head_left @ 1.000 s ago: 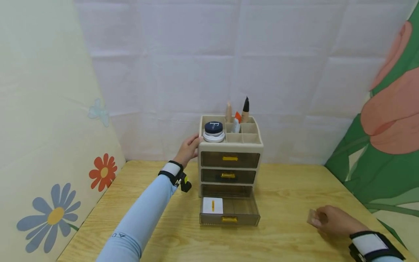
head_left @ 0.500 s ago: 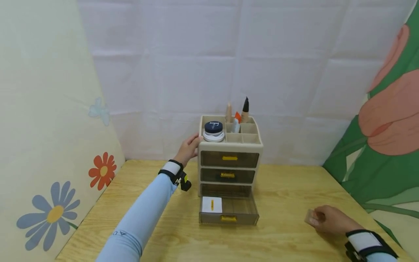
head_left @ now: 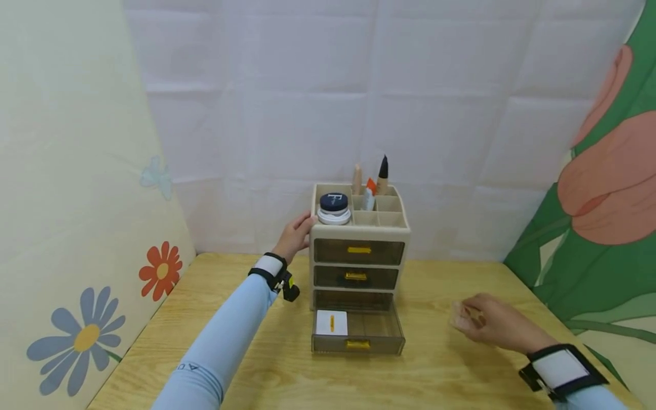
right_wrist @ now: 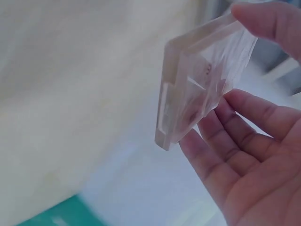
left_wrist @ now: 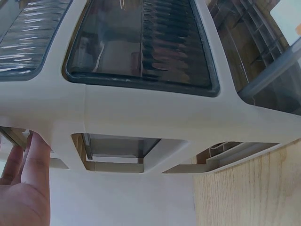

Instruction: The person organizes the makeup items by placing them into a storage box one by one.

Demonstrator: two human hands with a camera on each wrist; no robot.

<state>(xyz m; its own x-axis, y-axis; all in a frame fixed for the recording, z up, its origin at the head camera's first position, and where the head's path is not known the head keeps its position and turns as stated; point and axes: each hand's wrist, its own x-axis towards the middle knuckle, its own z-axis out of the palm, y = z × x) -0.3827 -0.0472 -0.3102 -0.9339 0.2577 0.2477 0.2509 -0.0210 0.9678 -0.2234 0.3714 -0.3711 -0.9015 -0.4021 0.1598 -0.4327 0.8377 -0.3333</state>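
A beige drawer organizer (head_left: 359, 233) stands on the wooden table, its bottom drawer (head_left: 374, 326) pulled out. Inside that drawer, at its left, lies a white square packet (head_left: 331, 323) with a small orange-yellow mark. My left hand (head_left: 294, 236) holds the organizer's upper left side; in the left wrist view its fingers (left_wrist: 35, 165) reach into a side slot, tips partly hidden. To the right of the organizer, my right hand (head_left: 494, 324) is raised over the table. It pinches a flat clear plastic case (right_wrist: 188, 89) between thumb and fingers; the contents are blurred.
The organizer's top tray holds a dark-lidded round jar (head_left: 334, 202) on a white round case, a red-tipped tube (head_left: 368, 199), a beige stick (head_left: 357, 177) and a black-capped tube (head_left: 382, 173). A pale cloth hangs behind; floral panels flank the wooden table (head_left: 256, 364).
My right hand has moved left and slightly up, toward the organizer, carrying the clear case. The left hand and the open drawer keep their places.
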